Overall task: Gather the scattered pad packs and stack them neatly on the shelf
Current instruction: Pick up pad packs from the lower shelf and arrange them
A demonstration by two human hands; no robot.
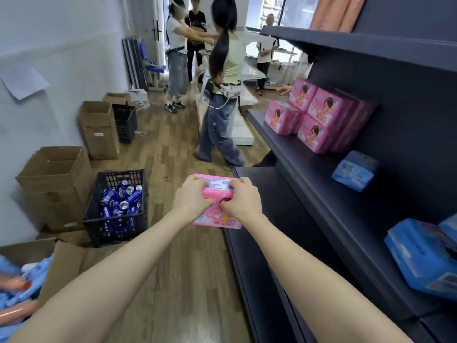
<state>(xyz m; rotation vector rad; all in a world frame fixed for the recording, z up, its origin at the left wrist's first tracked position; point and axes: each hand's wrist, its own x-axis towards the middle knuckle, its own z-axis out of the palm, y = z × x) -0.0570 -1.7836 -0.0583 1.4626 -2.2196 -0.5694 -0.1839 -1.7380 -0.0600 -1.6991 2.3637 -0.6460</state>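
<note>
While both arms reach forward over the wooden floor [178, 280], the left hand [190, 198] and right hand [241, 200] are clamped together on a pink pad pack [217, 220], held in the air just left of the dark shelf [321, 194]. At 2 o'clock a stack of pink packs [319, 115] sits on the shelf, with blue packs [354, 170] at 3 o'clock and 4 o'clock. At 9 o'clock, a black crate [116, 229] of cans stands beside cardboard boxes [55, 179].

cans [121, 198] in black crate [116, 221] | brand: Pepsi | pack print: unreadable
</note>
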